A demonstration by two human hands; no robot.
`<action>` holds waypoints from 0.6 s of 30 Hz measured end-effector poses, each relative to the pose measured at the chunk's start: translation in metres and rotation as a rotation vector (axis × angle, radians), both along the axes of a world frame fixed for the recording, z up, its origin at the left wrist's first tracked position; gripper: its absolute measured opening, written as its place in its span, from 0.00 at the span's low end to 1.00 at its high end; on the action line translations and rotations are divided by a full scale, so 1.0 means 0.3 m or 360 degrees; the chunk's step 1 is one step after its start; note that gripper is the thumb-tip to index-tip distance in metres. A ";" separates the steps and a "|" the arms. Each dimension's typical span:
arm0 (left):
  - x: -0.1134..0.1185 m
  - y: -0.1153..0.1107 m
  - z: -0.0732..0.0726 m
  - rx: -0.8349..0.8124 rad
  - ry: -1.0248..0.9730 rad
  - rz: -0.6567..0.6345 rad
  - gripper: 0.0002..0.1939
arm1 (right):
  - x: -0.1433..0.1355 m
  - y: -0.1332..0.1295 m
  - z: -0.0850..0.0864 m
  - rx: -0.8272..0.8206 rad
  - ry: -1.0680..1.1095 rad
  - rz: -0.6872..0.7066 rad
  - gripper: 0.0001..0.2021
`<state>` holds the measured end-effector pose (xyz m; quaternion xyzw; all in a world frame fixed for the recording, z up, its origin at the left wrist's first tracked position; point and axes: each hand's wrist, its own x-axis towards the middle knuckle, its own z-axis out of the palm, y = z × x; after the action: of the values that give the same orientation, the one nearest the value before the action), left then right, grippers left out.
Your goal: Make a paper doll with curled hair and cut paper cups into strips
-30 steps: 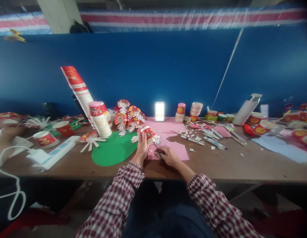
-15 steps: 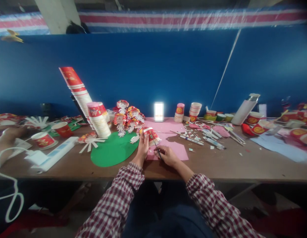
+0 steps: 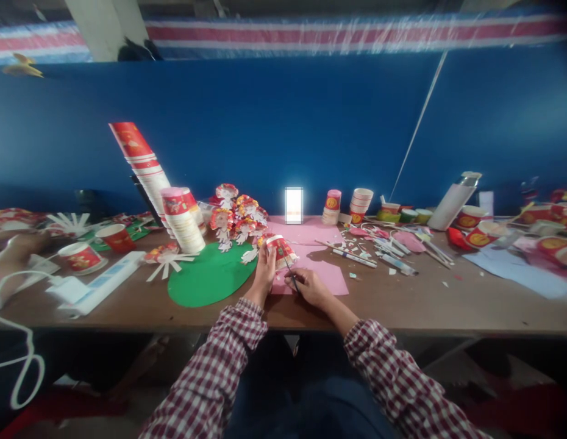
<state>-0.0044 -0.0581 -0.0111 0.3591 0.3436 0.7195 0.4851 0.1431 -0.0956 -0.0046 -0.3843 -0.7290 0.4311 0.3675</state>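
My left hand (image 3: 264,272) is closed round the side of a red and white paper cup (image 3: 280,249), which tilts above a pink sheet (image 3: 329,277). In my right hand (image 3: 311,288) I grip a slim dark pen-like tool (image 3: 294,281) between thumb and fingers. Its upper end points up at the cup's lower edge; whether it touches cannot be made out. Left of my hands lies a green paper oval (image 3: 205,286). Behind it stand several cut-paper flower figures (image 3: 223,221) in red, yellow and white.
Tall leaning paper-cup stacks (image 3: 149,177) rise on the left, near a white power strip (image 3: 105,286) with a cable. Pens (image 3: 354,257) and paper scraps lie at right, before a white bottle (image 3: 452,204). Another person's hand (image 3: 16,259) rests far left. A blue partition (image 3: 274,122) stands behind.
Almost nothing differs. The cup and both my hands keep their places, and the other person's hand at far left has shifted very slightly.
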 end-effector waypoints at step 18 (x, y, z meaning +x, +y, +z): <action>0.017 -0.024 0.025 0.0069 0.0503 0.0130 0.25 | -0.006 -0.010 0.021 -0.0128 0.0234 -0.0005 0.16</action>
<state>0.0006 -0.0652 -0.0037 0.4639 0.4143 0.6805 0.3874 0.1413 -0.0987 0.0017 -0.3672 -0.6816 0.4865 0.4049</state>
